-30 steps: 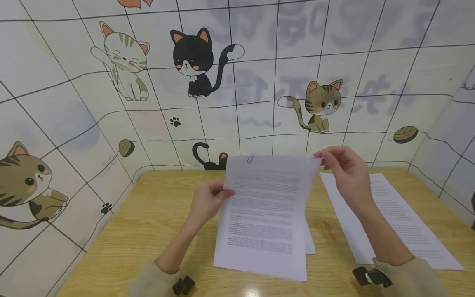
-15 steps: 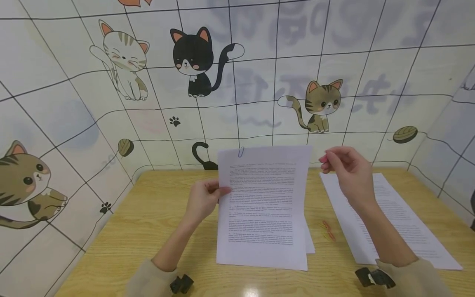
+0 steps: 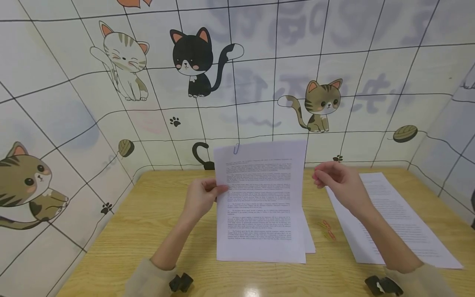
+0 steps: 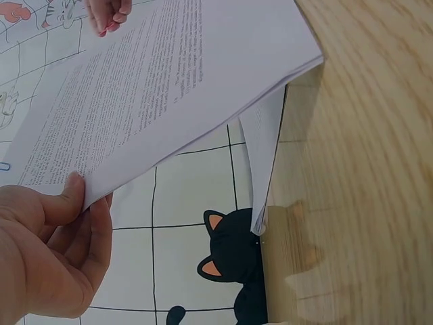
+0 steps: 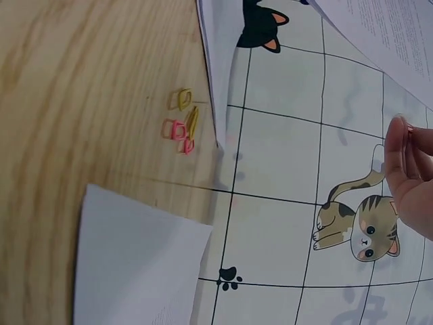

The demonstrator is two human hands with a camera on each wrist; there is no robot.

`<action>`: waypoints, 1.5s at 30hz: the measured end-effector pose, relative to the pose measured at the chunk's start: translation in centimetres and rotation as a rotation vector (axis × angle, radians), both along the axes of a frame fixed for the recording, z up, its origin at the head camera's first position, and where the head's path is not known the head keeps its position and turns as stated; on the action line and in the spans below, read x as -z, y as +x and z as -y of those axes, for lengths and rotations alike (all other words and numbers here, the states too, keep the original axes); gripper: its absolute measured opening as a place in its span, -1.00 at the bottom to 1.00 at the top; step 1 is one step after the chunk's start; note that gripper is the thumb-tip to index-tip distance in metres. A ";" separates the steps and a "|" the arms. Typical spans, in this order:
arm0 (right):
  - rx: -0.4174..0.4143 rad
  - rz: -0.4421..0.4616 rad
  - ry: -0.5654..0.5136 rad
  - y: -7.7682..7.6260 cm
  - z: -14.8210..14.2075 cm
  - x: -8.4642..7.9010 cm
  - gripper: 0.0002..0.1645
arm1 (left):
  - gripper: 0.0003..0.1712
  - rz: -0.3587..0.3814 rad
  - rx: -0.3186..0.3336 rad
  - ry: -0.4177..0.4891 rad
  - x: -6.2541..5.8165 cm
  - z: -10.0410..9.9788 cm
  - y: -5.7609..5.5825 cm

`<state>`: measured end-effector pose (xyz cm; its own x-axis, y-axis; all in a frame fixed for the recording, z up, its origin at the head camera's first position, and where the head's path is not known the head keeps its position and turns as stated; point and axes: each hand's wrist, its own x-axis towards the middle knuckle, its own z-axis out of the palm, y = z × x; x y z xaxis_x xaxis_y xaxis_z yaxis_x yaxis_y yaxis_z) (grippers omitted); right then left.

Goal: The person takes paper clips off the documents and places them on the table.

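My left hand (image 3: 202,198) pinches the left edge of a printed paper stack (image 3: 259,198), held upright above the table with thumb in front and fingers behind. A blue paper clip (image 3: 236,149) sits on the stack's top edge, toward the left. Apart from the stack's right edge, my right hand (image 3: 341,183) pinches a small pink paper clip (image 4: 108,28), mostly hidden by the fingertips. Several loose pink and yellow paper clips (image 5: 179,128) lie on the table, between the held stack and the papers on the right.
Behind the held stack, another white paper stack (image 3: 309,239) lies on the wooden table (image 3: 156,231). More printed sheets (image 3: 404,231) lie at the right. A wall (image 3: 256,82) with cat drawings closes off the table's far side.
My right hand has come away from the stack's top right corner with the pink clip, then lowered slightly. My left hand has shifted the stack a little left and up, turning it flatter toward me.
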<state>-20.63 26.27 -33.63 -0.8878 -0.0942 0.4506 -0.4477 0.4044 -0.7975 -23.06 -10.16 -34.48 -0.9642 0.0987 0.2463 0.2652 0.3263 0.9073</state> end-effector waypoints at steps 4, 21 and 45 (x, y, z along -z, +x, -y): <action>0.001 0.030 0.061 0.1 -0.3 0.6 -0.81 | -0.86 -0.003 0.004 0.012 0.0 0.0 0.0; -0.043 0.136 0.225 1.0 -1.5 3.0 -0.83 | -0.85 0.023 0.004 0.021 0.0 0.0 -0.2; -0.182 0.247 0.374 1.9 -2.0 6.1 -0.90 | -0.86 0.016 0.018 0.022 0.5 0.1 -0.4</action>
